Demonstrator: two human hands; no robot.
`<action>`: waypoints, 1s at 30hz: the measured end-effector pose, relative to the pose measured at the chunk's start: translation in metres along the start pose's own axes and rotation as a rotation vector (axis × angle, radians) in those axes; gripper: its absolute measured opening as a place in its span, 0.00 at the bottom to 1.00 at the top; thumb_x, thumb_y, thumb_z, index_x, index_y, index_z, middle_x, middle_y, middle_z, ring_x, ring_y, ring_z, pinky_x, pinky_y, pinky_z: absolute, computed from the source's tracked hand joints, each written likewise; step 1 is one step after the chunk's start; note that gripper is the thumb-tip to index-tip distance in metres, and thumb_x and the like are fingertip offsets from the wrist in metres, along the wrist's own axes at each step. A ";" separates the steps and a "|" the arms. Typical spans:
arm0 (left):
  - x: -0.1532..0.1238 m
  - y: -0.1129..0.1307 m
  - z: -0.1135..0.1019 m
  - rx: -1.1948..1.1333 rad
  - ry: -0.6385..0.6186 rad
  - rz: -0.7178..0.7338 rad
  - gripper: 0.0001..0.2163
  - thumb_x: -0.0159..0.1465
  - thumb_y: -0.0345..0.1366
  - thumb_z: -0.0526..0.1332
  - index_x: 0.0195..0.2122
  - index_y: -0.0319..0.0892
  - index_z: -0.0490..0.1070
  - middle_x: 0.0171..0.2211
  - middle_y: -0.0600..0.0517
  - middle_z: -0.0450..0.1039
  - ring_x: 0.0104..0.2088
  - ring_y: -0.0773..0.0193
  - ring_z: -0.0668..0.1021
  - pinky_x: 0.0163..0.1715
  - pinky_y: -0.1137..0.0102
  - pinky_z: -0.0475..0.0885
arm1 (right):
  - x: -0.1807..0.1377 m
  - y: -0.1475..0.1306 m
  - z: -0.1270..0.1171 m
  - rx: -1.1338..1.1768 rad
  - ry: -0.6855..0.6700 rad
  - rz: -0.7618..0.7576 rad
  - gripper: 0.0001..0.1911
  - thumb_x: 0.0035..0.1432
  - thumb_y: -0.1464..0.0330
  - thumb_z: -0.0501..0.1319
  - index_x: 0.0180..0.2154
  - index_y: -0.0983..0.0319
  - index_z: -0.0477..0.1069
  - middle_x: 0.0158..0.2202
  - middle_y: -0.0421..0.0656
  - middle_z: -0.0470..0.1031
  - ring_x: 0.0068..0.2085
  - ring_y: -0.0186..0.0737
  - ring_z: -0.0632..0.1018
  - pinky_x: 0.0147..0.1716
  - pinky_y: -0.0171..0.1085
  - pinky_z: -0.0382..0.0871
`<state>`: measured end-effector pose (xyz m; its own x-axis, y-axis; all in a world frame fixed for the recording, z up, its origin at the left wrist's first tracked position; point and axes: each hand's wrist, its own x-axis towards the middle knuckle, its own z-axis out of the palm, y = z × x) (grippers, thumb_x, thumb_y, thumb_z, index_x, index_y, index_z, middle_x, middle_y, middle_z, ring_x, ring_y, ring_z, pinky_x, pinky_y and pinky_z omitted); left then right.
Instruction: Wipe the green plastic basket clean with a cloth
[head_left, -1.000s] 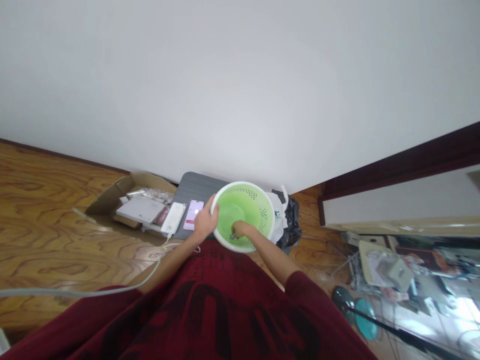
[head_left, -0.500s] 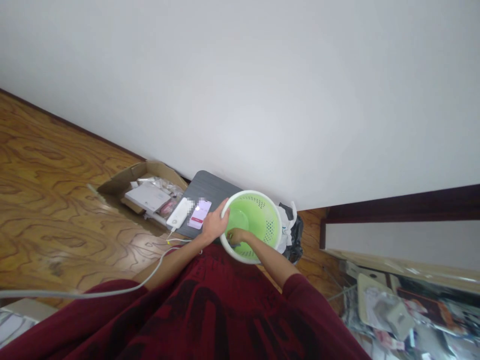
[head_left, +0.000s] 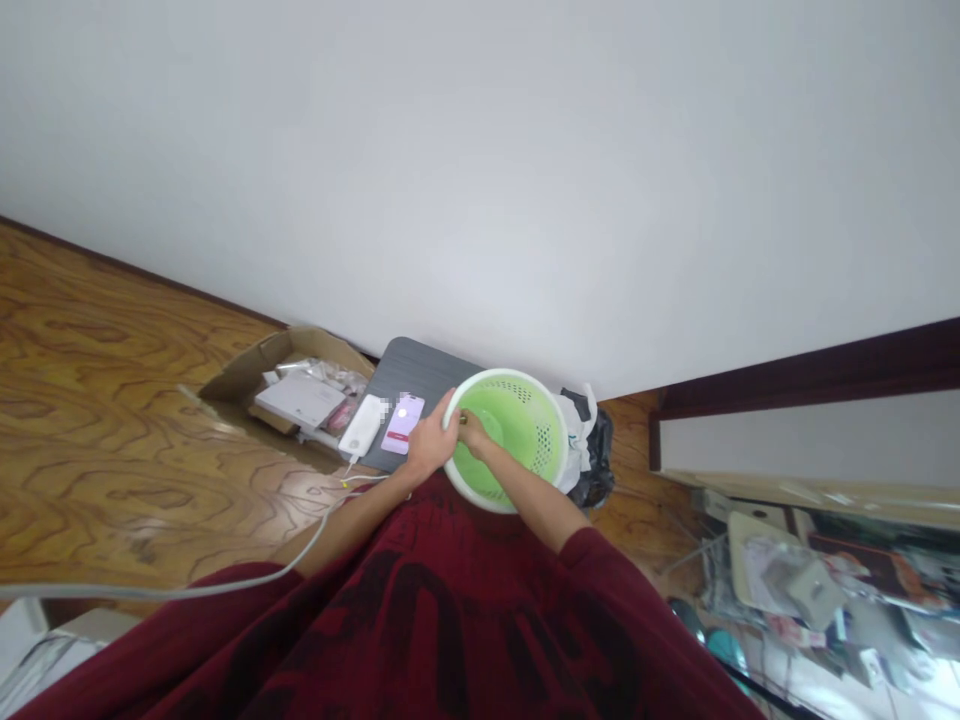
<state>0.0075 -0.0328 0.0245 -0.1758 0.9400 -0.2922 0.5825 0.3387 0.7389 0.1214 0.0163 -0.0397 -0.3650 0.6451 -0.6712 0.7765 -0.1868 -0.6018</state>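
A green plastic basket (head_left: pixel 517 437) with a white rim and rows of holes stands tilted in front of my body, its mouth facing up. My left hand (head_left: pixel 433 438) is closed on the left side of its rim, thumb toward the inside. Reaching into the basket, my right hand (head_left: pixel 471 432) is against or close to the inner left wall, just beside my left hand. Its fingers are curled, and what they hold is too small and partly hidden to make out.
A dark grey small table (head_left: pixel 416 372) carries a phone (head_left: pixel 403 424) and a white power bank (head_left: pixel 363 427) with a cable (head_left: pixel 319 530). An open cardboard box (head_left: pixel 251 375) of packaging lies left. Plastic bags (head_left: pixel 589 450) sit right of the basket, cluttered goods (head_left: pixel 795 590) farther right. A white wall (head_left: pixel 480 180) rises behind.
My right hand has moved up along the basket's inner left wall, closer to my left hand. Something greyish seen under its fingers before is now hidden. My left hand keeps its hold.
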 end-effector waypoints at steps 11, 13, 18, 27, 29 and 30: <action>0.005 -0.001 -0.003 -0.026 0.000 0.008 0.26 0.71 0.49 0.50 0.68 0.51 0.61 0.50 0.46 0.79 0.48 0.51 0.81 0.50 0.61 0.73 | -0.155 0.053 -0.075 0.101 0.556 -0.178 0.08 0.56 0.70 0.58 0.39 0.62 0.72 0.38 0.43 0.76 0.40 0.38 0.76 0.41 0.36 0.70; 0.007 -0.002 -0.002 -0.031 0.006 0.018 0.26 0.71 0.49 0.50 0.68 0.51 0.61 0.50 0.46 0.79 0.49 0.51 0.80 0.51 0.61 0.72 | -0.186 0.066 -0.066 -0.095 0.726 -0.176 0.11 0.56 0.73 0.56 0.39 0.62 0.75 0.40 0.45 0.75 0.43 0.41 0.75 0.46 0.40 0.69; 0.008 -0.003 -0.003 -0.041 0.012 0.057 0.25 0.71 0.49 0.50 0.68 0.53 0.61 0.53 0.47 0.77 0.53 0.50 0.79 0.53 0.59 0.71 | -0.216 0.072 -0.004 -0.236 0.934 -0.177 0.12 0.59 0.75 0.54 0.36 0.60 0.77 0.39 0.46 0.74 0.44 0.43 0.72 0.48 0.42 0.67; 0.011 -0.001 -0.005 0.015 -0.011 0.029 0.27 0.71 0.49 0.50 0.69 0.49 0.60 0.47 0.45 0.80 0.43 0.52 0.81 0.47 0.59 0.73 | -0.202 0.042 0.052 -0.041 1.060 -0.185 0.12 0.61 0.75 0.55 0.37 0.60 0.78 0.41 0.47 0.74 0.46 0.41 0.72 0.49 0.40 0.68; 0.011 -0.001 -0.006 0.006 -0.005 0.039 0.27 0.70 0.48 0.50 0.69 0.47 0.60 0.47 0.46 0.80 0.43 0.53 0.81 0.47 0.60 0.73 | -0.206 0.048 0.050 -0.057 1.068 -0.186 0.13 0.62 0.75 0.55 0.38 0.60 0.78 0.41 0.47 0.75 0.46 0.42 0.72 0.50 0.41 0.68; 0.011 -0.001 -0.006 0.000 -0.001 0.044 0.27 0.70 0.48 0.51 0.69 0.46 0.60 0.47 0.45 0.80 0.44 0.53 0.81 0.47 0.60 0.74 | -0.208 0.052 0.047 -0.067 1.073 -0.180 0.13 0.62 0.74 0.55 0.38 0.60 0.78 0.41 0.47 0.74 0.47 0.42 0.72 0.50 0.41 0.67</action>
<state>0.0003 -0.0222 0.0241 -0.1489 0.9540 -0.2603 0.5900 0.2970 0.7508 0.2129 -0.1624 0.0480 0.1369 0.9756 0.1717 0.7949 -0.0048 -0.6067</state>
